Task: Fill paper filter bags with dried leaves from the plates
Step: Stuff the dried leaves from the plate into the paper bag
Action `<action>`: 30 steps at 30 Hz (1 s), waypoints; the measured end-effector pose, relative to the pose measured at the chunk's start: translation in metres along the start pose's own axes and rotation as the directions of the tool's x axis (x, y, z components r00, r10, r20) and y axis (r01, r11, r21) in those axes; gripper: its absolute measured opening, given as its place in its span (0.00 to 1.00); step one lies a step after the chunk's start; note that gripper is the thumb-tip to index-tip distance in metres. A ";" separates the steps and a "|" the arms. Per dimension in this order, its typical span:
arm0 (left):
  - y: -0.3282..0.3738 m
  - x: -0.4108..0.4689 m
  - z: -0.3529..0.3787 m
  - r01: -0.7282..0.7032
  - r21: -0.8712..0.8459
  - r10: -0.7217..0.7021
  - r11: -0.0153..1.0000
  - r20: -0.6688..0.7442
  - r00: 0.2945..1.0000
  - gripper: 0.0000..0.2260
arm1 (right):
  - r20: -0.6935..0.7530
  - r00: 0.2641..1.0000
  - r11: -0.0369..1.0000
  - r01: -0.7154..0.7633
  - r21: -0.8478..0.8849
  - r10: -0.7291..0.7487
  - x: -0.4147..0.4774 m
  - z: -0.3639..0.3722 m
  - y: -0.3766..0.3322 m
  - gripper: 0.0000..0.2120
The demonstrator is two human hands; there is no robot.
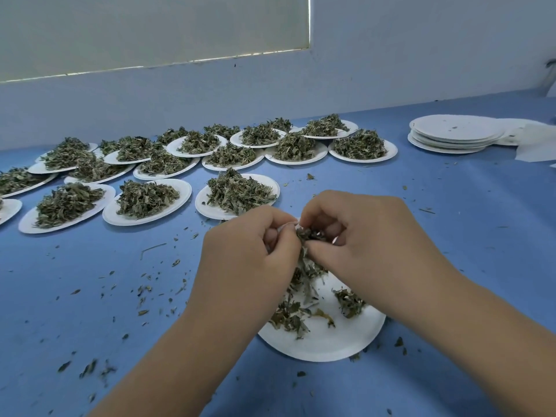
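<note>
A white paper plate [331, 341] lies near me with a thin scatter of dried leaves [290, 316] on it. Above it my left hand [246, 254] grips a white paper filter bag [284, 227], of which only a sliver of the rim shows between the fingers. My right hand [361, 236] pinches a clump of dried leaves [310, 234] at the bag's mouth. Some leaves hang down between both hands toward the plate. Most of the bag is hidden by my fingers.
Several white plates heaped with dried leaves [237, 191] fill the blue table [90, 281] from the left to the middle back. A stack of empty plates [454, 133] and white paper [535, 145] sit at the back right. Leaf crumbs litter the table.
</note>
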State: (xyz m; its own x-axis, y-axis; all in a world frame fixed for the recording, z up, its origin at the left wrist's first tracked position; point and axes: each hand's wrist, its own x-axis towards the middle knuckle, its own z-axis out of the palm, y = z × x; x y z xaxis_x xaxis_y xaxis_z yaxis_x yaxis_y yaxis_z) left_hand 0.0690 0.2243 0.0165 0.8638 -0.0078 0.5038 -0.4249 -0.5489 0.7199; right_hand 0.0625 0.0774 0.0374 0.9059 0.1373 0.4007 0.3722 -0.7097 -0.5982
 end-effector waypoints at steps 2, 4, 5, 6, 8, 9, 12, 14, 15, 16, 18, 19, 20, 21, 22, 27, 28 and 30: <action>0.001 0.000 -0.001 0.018 -0.017 -0.018 1.000 -0.006 1.000 0.06 | 0.013 1.000 1.000 0.013 0.019 -0.014 0.001 -0.002 0.001 0.08; 0.001 0.000 -0.001 0.031 -0.044 -0.032 0.999 -0.002 0.999 0.06 | 0.018 0.999 0.999 0.047 0.002 -0.047 0.003 -0.004 0.000 0.09; 0.002 0.000 -0.001 0.034 -0.052 -0.034 0.998 0.003 0.999 0.06 | 0.012 0.998 0.998 0.063 -0.014 -0.062 0.004 -0.004 0.000 0.08; 0.003 0.000 -0.001 0.033 -0.057 -0.033 0.998 0.008 0.999 0.07 | 0.003 0.997 0.997 0.072 -0.031 -0.072 0.004 -0.003 0.001 0.08; 0.004 -0.001 -0.001 0.024 -0.055 -0.023 0.998 0.019 1.000 0.08 | -0.009 0.997 0.994 0.077 -0.076 -0.078 0.005 0.000 0.000 0.06; 0.004 -0.002 0.000 0.019 -0.053 -0.018 0.998 0.024 1.000 0.08 | -0.007 0.997 0.992 0.076 -0.097 -0.077 0.005 0.001 0.000 0.05; 0.004 -0.001 0.000 0.025 -0.064 -0.023 0.998 0.030 0.999 0.08 | 0.017 0.996 0.992 0.086 -0.090 -0.085 0.006 0.000 -0.001 0.06; 0.003 0.000 -0.002 0.028 -0.055 -0.027 0.998 0.026 0.999 0.08 | 0.054 0.995 0.997 0.079 0.015 -0.080 0.005 -0.004 0.000 0.08; 0.003 0.000 -0.002 0.033 -0.055 -0.031 0.998 0.024 0.999 0.08 | 0.085 0.994 0.995 0.064 0.079 -0.070 0.005 -0.007 0.000 0.09; 0.003 0.001 -0.003 0.038 -0.057 -0.036 0.998 0.022 0.999 0.08 | 0.119 0.991 0.990 0.049 0.131 -0.065 0.004 -0.009 0.002 0.10; 0.001 0.002 -0.004 0.044 -0.049 -0.043 0.998 0.015 0.999 0.09 | 0.206 0.977 0.981 0.022 0.191 -0.061 0.004 -0.013 0.005 0.13; 0.000 0.002 -0.004 0.047 -0.042 -0.047 0.998 0.012 0.999 0.09 | 0.258 0.964 0.977 0.003 0.215 -0.060 0.004 -0.014 0.006 0.15; -0.001 0.003 -0.004 0.051 -0.041 -0.051 0.998 0.010 0.999 0.09 | 0.308 0.950 0.971 -0.017 0.237 -0.059 0.004 -0.015 0.007 0.17; -0.001 0.003 -0.004 0.056 -0.046 -0.056 0.997 0.011 0.998 0.09 | 0.347 0.936 0.967 -0.033 0.252 -0.058 0.004 -0.015 0.008 0.18; -0.002 0.003 -0.004 0.060 -0.051 -0.060 0.997 0.013 0.998 0.09 | 0.372 0.926 0.966 -0.043 0.256 -0.057 0.004 -0.015 0.008 0.19; -0.002 0.003 -0.004 0.066 -0.066 -0.066 0.996 0.003 0.998 0.09 | 0.268 0.962 0.978 -0.002 0.208 -0.055 0.005 -0.011 0.008 0.14; -0.001 0.003 -0.004 0.070 -0.076 -0.069 0.995 0.004 0.998 0.09 | 0.220 0.974 0.982 0.012 0.187 -0.054 0.005 -0.009 0.007 0.13; 0.000 0.002 -0.002 0.075 -0.090 -0.074 0.993 0.016 0.997 0.09 | 0.132 0.990 0.992 0.031 0.123 -0.047 0.004 -0.003 0.004 0.11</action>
State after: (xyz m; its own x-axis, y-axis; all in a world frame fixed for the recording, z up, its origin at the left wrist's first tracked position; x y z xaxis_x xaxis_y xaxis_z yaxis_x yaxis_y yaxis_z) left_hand 0.0700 0.2260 0.0185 0.8970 0.0192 0.4417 -0.3817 -0.4703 0.7957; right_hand 0.0673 0.0727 0.0389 0.9062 0.2603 0.3333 0.4217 -0.6149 -0.6663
